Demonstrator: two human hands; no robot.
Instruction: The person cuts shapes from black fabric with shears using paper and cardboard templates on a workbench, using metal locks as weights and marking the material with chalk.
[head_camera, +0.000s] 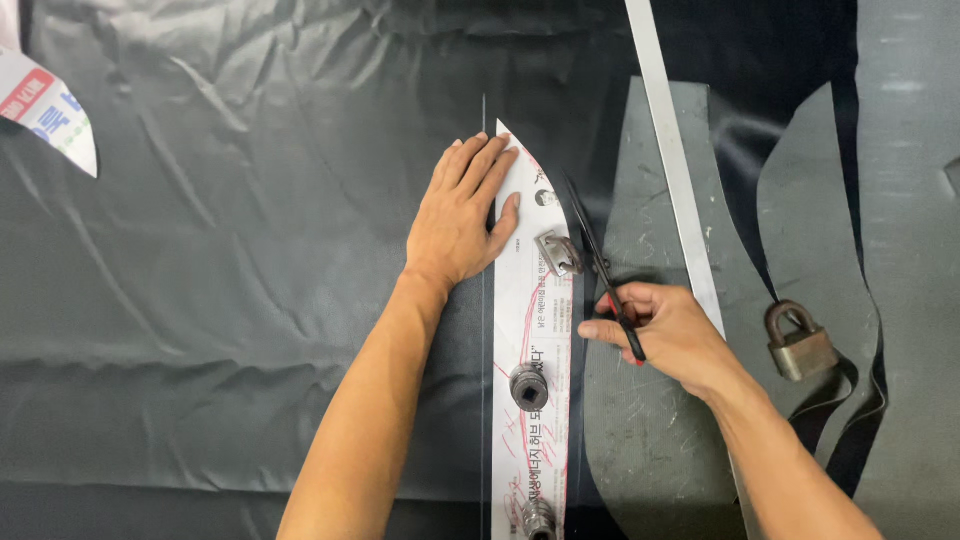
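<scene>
Pressing flat with fingers spread, the left hand (462, 215) lay on the far end of a long paper pattern (532, 330), half on the paper and half on the dark fabric (220, 300) beneath it. The pattern ran from the near edge of the scene to a curved point at the far end, printed and marked with red lines. Just right of it, the right hand (665, 335) was closed around the handles of black scissors (600, 265), whose blades pointed far along the pattern's curved right edge. Three metal weights sat on the paper: a small bracket (558, 252) just beside the blades, a round socket (529, 386) nearer, and another piece (538, 518) at the near edge. To the right, a long metal ruler (672, 160) lay slantwise across the scuffed table (650, 450), and a rusty padlock (798, 342) rested further right. A printed paper scrap (45, 105) lay at the far left.
</scene>
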